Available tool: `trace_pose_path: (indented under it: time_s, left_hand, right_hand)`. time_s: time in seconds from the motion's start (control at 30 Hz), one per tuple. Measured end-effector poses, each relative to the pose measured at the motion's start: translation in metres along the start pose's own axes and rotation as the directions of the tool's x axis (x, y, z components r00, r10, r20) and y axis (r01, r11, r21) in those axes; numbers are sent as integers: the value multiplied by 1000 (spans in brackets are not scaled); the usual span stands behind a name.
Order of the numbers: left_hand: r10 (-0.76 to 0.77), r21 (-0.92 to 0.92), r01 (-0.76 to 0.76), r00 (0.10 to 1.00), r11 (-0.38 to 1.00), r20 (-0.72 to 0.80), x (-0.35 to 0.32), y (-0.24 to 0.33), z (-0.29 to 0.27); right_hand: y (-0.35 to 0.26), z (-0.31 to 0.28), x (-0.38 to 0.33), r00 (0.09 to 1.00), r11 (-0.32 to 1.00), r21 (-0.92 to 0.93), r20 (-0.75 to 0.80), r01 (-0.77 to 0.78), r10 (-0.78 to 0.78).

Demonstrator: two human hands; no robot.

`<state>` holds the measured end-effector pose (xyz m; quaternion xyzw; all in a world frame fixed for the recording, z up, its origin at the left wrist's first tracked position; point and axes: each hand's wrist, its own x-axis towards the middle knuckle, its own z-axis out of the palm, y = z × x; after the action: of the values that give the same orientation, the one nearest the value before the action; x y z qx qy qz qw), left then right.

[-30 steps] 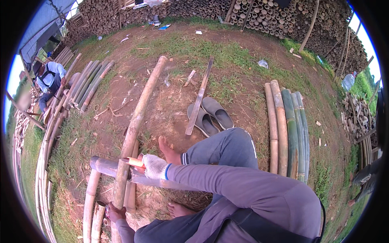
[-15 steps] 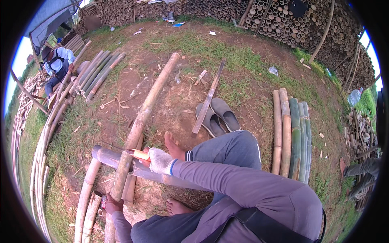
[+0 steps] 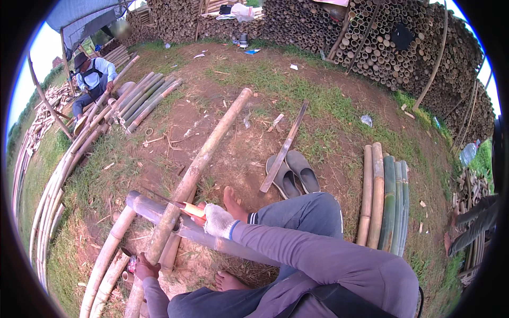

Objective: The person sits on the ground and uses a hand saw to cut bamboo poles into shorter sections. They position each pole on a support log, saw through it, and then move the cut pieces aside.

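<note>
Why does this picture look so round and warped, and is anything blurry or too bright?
Head view: the fisheye lens gives a black, rounded border and bows the long poles at left; same view: the sky at the sides is washed out, with bluish fringing; a patch at upper left is blurred; head view, centre: the gloved right hand looks fairly clear.

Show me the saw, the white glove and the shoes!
Saw (image 3: 194, 210): head view, on its orange handle.
Glove (image 3: 218, 221): head view, on the white knit middle.
Shoes (image 3: 303, 170): head view, on the right shoe's upper.
</note>
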<state>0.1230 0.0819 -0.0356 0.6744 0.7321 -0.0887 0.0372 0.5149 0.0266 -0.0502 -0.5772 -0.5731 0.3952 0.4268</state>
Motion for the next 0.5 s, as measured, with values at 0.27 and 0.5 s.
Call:
trace_pose_path:
  time_s: [0.27,0.5]
  left_hand:
    - [-16,-58,18,999,998,33,7,-6,10]
    - [18,-44,-16,1000,999,24,8,-2,7]
  right_hand:
    - [-48,-11,-7,973,976,-212,-232,-53,2]
    - [-61,-14,-5,953,941,-337,-276,28,-127]
